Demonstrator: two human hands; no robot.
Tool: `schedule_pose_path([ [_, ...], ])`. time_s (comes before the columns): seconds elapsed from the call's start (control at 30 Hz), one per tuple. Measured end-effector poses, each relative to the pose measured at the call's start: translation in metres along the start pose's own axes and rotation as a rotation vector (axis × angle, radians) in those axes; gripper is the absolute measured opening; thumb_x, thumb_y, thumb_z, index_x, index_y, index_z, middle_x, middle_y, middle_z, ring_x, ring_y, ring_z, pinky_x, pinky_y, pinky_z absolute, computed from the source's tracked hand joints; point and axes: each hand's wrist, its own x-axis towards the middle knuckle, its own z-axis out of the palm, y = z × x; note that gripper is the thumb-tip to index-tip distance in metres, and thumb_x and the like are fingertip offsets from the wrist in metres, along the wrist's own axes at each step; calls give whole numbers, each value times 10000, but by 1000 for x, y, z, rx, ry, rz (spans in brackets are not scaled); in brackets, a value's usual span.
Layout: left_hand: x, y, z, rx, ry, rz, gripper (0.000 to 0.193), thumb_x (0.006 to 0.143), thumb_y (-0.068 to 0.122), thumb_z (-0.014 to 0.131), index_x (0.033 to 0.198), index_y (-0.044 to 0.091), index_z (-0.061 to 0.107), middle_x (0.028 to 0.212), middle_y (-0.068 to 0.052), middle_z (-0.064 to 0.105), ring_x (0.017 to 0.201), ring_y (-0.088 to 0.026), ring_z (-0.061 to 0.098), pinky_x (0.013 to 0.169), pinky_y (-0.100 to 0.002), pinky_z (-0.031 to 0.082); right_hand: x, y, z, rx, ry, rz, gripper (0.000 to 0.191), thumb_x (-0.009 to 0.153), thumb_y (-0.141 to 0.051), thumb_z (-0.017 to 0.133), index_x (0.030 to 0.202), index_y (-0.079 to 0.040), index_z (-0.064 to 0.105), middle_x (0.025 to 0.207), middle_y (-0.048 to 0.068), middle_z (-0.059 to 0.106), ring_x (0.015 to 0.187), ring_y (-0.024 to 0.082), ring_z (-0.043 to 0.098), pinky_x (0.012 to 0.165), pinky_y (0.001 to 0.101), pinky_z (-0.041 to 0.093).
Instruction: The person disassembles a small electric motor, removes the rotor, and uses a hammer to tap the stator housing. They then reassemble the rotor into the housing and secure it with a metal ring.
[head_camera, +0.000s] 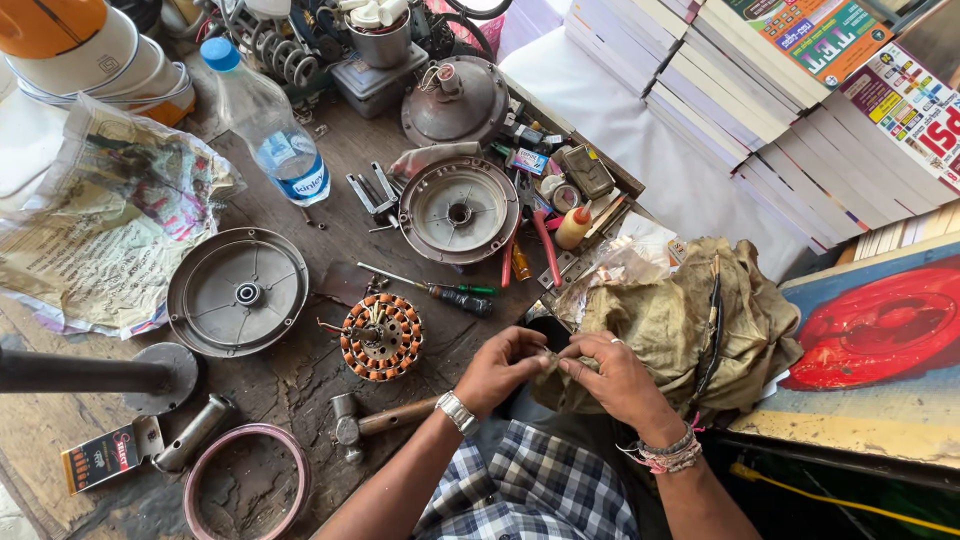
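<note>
Cloth (680, 320), olive-drab and crumpled, lies heaped just beyond and to the right of the person's fingertips, with one fold drawn in between both hands. The left hand (505, 368), a metal watch on its wrist, has its fingers curled nearly closed and pinches that fold; the right hand (615, 375), with beaded bands at the wrist, meets it fingertip to fingertip, thumb and forefinger pressed shut on the same edge. Whether anything small sits inside the pinch cannot be told. Just left of the left fingers rests a copper-wound stator (381, 337), and below that hand lies a hammer (375, 420), its handle near the wrist. Beyond the fingers a green-tipped screwdriver (450, 292) lies on the worn workbench (300, 380), near an open round motor housing (459, 210). Farther left sits a grey cover plate (238, 292), and well beyond it a plastic water bottle (268, 120).
</note>
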Motion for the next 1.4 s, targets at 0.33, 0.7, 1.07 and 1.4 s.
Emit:
schedule_pose_path([
  [0.33,-10,42,23,582,47,75,220,926,238,719,1004,37,764,822,-64,765,718,-128,717,653,-310,578,-2,-9,-5,-166,-68,64,212,852,-273,762,931,-77,780,889,67,754,958,234,673,880,396,507],
  [0.7,-3,18,34,579,182,102,184,931,209,682,957,42,755,733,-121,734,649,-156,684,598,-333,544,-12,9,17,-573,79,-376,159,890,-186,692,817,-46,709,767,86,661,869,248,623,819,408,433],
  [1.07,18,2,5,-159,225,-16,153,1007,161,611,1003,12,642,944,-104,778,806,-138,730,715,-283,598,-6,-11,7,-211,245,-169,229,907,-259,709,875,-33,720,889,101,717,918,284,655,833,416,513],
  [1.4,9,15,17,-283,212,-44,166,1017,217,615,1060,57,609,1011,-50,753,868,-117,719,699,-309,604,-1,-10,3,-26,111,385,274,916,-328,720,1089,-122,770,996,91,731,943,253,722,820,384,542],
])
